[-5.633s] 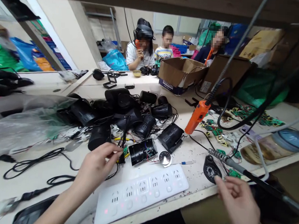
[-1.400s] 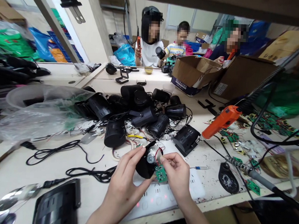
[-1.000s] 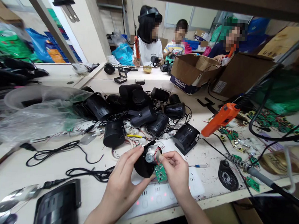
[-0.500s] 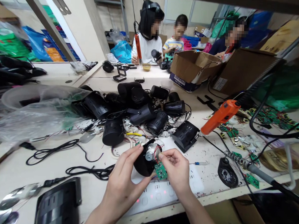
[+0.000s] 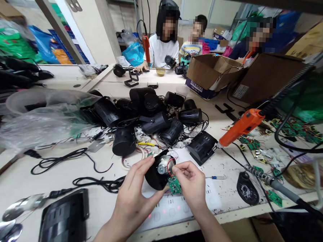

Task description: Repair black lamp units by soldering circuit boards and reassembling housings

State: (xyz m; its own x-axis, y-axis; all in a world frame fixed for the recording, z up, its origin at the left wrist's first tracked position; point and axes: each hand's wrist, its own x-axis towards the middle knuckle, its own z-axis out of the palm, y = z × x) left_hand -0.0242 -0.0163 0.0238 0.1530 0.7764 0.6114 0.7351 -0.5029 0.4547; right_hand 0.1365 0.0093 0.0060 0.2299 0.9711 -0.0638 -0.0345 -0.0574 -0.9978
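Note:
My left hand (image 5: 136,192) is wrapped around a round black plastic housing (image 5: 154,176) with its open side towards me. Inside the housing sits a small silver motor (image 5: 163,166). Thin red wires (image 5: 170,160) loop beside it. My right hand (image 5: 192,182) pinches at the motor's right edge, by the wires; its fingertips cover whatever they grip. A green circuit board (image 5: 174,185) hangs just below those fingertips, against the right hand. Under both hands lies a white power strip (image 5: 170,211) with red lights lit.
Black lamp-like housings (image 5: 153,122) are piled behind my hands. At the right, an orange-handled tool (image 5: 241,128) hangs low, and a soldering iron (image 5: 282,188) rests in a coil holder. A small screwdriver (image 5: 217,177), loose cables (image 5: 98,182) and a cardboard box (image 5: 212,73) are around. People sit opposite.
My hands keep the same hold on the housing and beside the motor. The view has shifted slightly. Across the table, a person's hand has moved onto black brackets.

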